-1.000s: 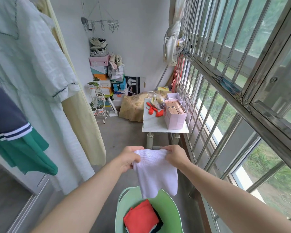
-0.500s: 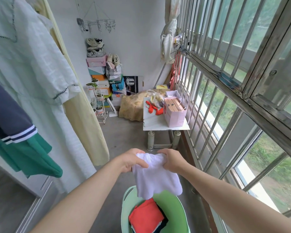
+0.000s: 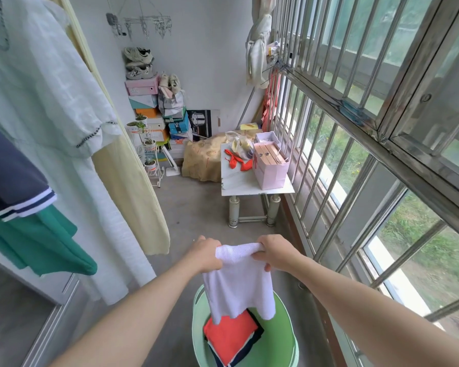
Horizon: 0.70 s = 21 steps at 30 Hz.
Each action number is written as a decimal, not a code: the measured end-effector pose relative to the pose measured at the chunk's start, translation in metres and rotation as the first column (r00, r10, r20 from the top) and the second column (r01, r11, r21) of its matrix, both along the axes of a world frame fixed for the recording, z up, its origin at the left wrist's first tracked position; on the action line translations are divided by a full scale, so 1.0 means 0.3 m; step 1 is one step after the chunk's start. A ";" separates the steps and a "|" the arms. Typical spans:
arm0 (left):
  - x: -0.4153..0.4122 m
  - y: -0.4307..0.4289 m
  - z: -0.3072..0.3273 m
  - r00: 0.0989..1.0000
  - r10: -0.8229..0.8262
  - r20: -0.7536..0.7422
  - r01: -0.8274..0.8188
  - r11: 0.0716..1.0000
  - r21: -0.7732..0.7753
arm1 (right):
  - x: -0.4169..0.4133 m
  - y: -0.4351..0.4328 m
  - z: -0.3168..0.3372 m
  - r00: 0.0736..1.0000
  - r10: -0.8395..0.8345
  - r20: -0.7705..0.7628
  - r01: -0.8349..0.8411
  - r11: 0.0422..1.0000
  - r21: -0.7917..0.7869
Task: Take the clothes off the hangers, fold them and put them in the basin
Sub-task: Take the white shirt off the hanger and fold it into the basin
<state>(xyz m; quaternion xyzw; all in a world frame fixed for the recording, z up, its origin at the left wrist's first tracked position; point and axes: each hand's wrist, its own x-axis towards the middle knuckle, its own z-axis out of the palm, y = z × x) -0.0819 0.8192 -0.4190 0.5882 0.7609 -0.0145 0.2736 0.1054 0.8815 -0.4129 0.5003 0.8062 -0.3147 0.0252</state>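
**Folding the white top, above the basin**

The white top [image 3: 237, 284] hangs over the green basin [image 3: 281, 329], near on the floor. The left hand [image 3: 206, 254] and right hand [image 3: 274, 251] each clench its upper edge. Step, I judge: folding, approx. mid-way. Next: fold it smaller, then lower it onto the red folded piece [image 3: 229, 336] w/o upsetting it. Room: window bars [image 3: 329, 207] close at right, hanging white dress [image 3: 64, 115] at left, narrow lane btw. them.

Left: hung clothes [image 3: 72, 160] wall that side, hems low.
Right: window bars [image 3: 337, 160] close the whole flank.
Far: table [image 3: 239, 185] against the bars; boxes [image 3: 146, 102] stacked at the wall.
Open: floor [image 3: 194, 207] lane between clothes and table (narrow).
Near: basin [image 3: 282, 324], partly filled, cloth [image 3: 239, 287] hanging over its mouth.
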 end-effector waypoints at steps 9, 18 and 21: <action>0.019 -0.022 -0.034 0.997 0.061 -0.044 -0.067 0.987 -0.144 | 0.009 -0.022 -0.039 0.891 -0.307 -0.335 0.149 0.894 -0.422; 0.110 0.015 -0.165 0.227 0.628 0.744 -0.731 0.615 -0.296 | 0.025 0.063 -0.194 0.772 -0.508 -0.382 0.132 0.716 -0.686; 0.168 0.034 -0.250 -0.248 0.644 0.724 -0.835 0.236 -0.496 | 0.035 0.075 -0.262 0.728 -0.567 -0.385 0.168 0.692 -0.702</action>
